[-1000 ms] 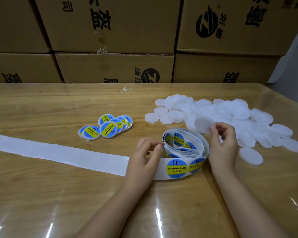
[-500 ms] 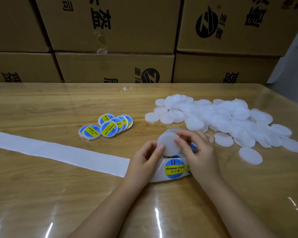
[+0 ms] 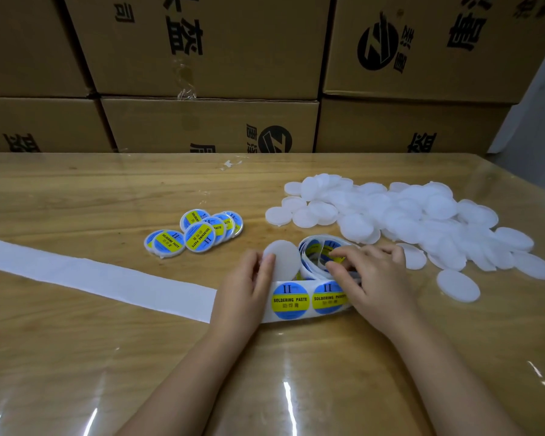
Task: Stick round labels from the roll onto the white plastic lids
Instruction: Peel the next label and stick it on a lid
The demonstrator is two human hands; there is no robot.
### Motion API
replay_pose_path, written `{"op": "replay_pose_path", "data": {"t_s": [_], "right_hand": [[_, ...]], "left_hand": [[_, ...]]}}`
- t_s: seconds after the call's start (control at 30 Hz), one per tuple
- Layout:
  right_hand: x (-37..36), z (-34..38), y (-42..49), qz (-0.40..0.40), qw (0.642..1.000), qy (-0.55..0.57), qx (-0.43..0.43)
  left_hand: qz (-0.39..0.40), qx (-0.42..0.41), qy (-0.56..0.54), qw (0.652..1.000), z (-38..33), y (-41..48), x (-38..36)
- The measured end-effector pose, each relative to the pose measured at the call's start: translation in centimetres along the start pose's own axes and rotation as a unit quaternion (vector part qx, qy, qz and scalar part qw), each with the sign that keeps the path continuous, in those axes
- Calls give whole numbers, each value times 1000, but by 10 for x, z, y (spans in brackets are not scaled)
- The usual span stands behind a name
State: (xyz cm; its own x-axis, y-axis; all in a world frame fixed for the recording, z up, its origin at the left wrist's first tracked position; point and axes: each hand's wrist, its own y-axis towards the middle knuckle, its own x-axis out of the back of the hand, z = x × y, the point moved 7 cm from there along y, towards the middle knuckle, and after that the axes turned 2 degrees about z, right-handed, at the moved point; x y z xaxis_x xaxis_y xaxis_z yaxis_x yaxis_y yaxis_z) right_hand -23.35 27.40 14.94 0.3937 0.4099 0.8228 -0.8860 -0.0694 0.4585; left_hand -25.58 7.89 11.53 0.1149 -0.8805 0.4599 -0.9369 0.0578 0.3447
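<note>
My left hand (image 3: 246,289) holds a bare white plastic lid (image 3: 284,259) upright between thumb and fingers, just left of the label roll (image 3: 317,258). The roll is a loose coil of white backing with blue and yellow round labels (image 3: 290,299). My right hand (image 3: 370,278) rests on the roll with curled fingers, fingertips at a label on the coil's top. A heap of bare white lids (image 3: 422,221) lies to the right. Several labelled lids (image 3: 199,236) sit in a cluster at the left centre.
Empty white backing strip (image 3: 92,278) trails left across the wooden table (image 3: 76,357), which is covered by a glossy clear sheet. Stacked cardboard boxes (image 3: 208,124) wall the far edge. A scrap of clear tape (image 3: 230,163) lies near the back.
My right hand passed the bare lid to my left hand, then moved onto the roll. The left hand now holds the lid beside the coil.
</note>
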Motion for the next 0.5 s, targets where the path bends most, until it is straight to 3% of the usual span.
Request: {"op": "replay_pose_path", "data": {"t_s": [0.13, 0.4, 0.5], "right_hand": [[-4, -8, -4, 37, 999, -16, 5], [9, 8, -3, -54, 993, -64, 82], [6, 8, -4, -45, 992, -85, 80]], "left_hand": [[-40, 20, 64, 997, 11, 5, 14], [-75, 24, 157, 984, 5, 4, 23], [-81, -6, 193, 978, -5, 2, 23]]}}
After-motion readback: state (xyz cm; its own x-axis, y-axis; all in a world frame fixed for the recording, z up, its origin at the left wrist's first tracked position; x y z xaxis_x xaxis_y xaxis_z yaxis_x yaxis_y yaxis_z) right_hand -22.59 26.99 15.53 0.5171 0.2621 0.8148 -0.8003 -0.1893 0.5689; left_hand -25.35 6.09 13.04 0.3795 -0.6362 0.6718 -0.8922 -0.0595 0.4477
